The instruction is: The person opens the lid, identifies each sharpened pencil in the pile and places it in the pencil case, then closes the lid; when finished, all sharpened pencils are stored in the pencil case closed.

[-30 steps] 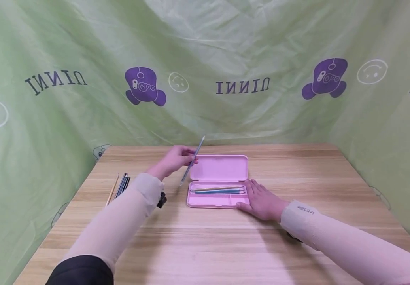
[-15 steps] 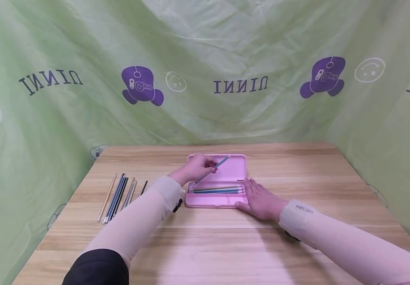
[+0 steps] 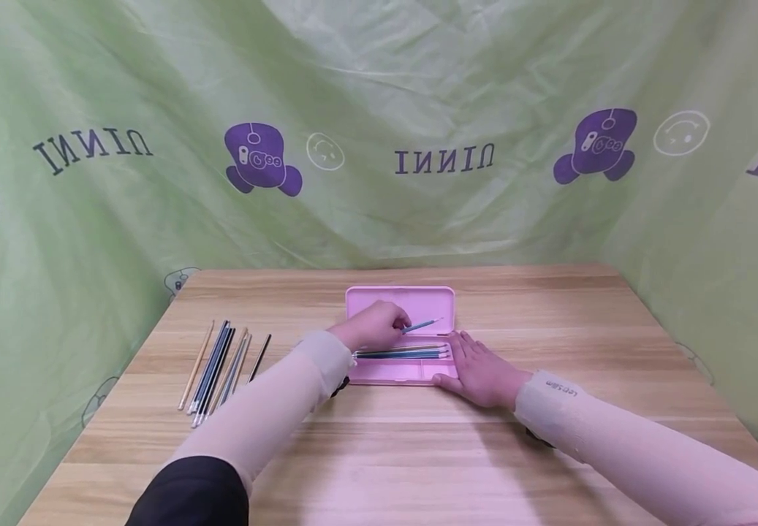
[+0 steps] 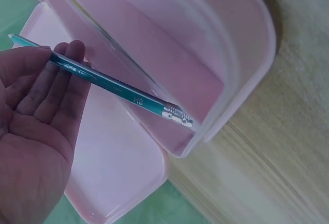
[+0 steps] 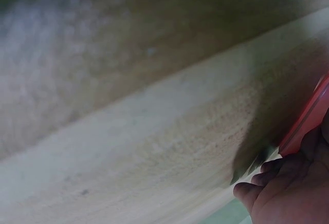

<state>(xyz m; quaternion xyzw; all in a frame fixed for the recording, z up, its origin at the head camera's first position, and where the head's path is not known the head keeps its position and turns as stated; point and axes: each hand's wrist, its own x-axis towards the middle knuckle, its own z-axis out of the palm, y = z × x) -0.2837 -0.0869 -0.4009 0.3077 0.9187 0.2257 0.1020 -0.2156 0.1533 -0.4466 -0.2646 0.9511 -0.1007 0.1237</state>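
Note:
My left hand point(image 3: 379, 326) pinches a teal pencil point(image 4: 110, 85) between thumb and fingers, above the open pink pencil case point(image 3: 385, 372). In the left wrist view the pencil slants, its eraser end low by the case's end wall and its other end past my fingertips. Several pencils point(image 3: 405, 353) lie lengthwise in the case's rear compartment, partly hidden by my left wrist. At the case's right end rests my right hand point(image 3: 484, 372), fingers extended along the side and thumb by the front corner. The right wrist view catches only that hand's fingers point(image 5: 280, 188) against the case's edge.
Left of the case, several loose pencils point(image 3: 221, 369) lie side by side on the wooden table point(image 3: 379, 453), some partly covered by my left sleeve. The case's lid point(image 3: 431, 301) is folded back toward the rear edge. A green printed curtain point(image 3: 365, 219) hangs behind and at both sides.
My left hand has carried the pencil rightward from beside the lid, then lower over the case, and the pencil now lies flatter. My right hand has stayed at the case's right end.

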